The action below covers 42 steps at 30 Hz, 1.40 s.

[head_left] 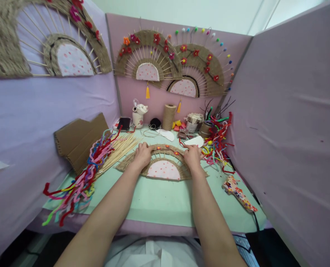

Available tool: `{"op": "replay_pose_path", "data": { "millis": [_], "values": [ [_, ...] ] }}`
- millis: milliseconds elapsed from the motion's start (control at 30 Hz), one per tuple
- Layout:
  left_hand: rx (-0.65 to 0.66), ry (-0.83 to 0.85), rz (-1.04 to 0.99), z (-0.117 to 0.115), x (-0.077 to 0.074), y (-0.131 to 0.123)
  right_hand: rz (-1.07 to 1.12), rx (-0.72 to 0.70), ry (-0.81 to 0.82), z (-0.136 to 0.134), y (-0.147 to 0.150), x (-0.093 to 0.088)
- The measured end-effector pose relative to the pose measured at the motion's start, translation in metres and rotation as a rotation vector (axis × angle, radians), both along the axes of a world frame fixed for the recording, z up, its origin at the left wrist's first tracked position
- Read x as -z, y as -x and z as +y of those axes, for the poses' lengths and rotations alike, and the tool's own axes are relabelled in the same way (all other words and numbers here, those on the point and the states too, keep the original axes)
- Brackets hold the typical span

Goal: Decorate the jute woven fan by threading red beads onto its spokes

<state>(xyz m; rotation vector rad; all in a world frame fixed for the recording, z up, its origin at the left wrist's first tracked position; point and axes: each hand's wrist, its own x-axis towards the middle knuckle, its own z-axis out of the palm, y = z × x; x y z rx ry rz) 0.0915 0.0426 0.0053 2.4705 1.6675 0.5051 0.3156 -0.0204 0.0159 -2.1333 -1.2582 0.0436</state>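
A half-round fan of tan twine and thin sticks (166, 149) lies before me on the table. Its white half-circle centre (164, 170) has pinkish-red spots, and small red flowers sit along the upper band. My left hand (143, 154) is closed on the band at the upper left. On the upper right, my right hand (193, 155) grips the band too, index finger stretched toward a white cut-out (195, 141). The undersides of both hands and their thumbs are mostly hidden.
Pipe cleaners (88, 170), thin sticks (117, 150) and cardboard (80, 139) lie left. A twine spool (169, 116) stands behind; more pipe cleaners (219, 139) are at right. A patterned glue gun (238, 193) with a cord lies front right. Finished fans (149, 40) hang on the partition.
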Motion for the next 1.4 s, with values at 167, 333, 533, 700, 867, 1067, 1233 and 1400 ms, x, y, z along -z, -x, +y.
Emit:
{"op": "replay_pose_path", "data": {
  "millis": [167,333,533,700,867,1067,1233,1400],
  "values": [
    [0.008,0.048,0.021,0.001,0.001,0.002,-0.024,-0.05,0.025,0.001,0.006,0.004],
    [-0.032,0.034,-0.028,0.003,0.0,0.003,-0.023,-0.073,0.013,0.0,0.011,0.0],
    [0.022,0.082,0.009,0.0,-0.003,0.002,-0.046,-0.102,0.011,-0.001,0.015,0.001],
    [0.034,0.028,0.027,-0.005,-0.002,0.0,-0.066,-0.119,-0.001,0.0,0.016,0.004],
    [0.024,0.03,-0.015,-0.004,-0.012,-0.001,-0.06,-0.129,0.003,-0.001,0.017,0.004],
    [-0.073,-0.018,-0.678,-0.034,-0.041,0.027,0.021,-0.14,-0.073,-0.006,0.013,-0.005],
    [-0.233,0.454,-1.554,-0.125,-0.029,0.05,0.416,-0.332,-0.28,-0.04,0.013,-0.002],
    [-0.483,0.962,-1.957,-0.174,-0.017,0.047,0.986,-0.306,-0.305,-0.101,0.02,0.011]
  ]
}}
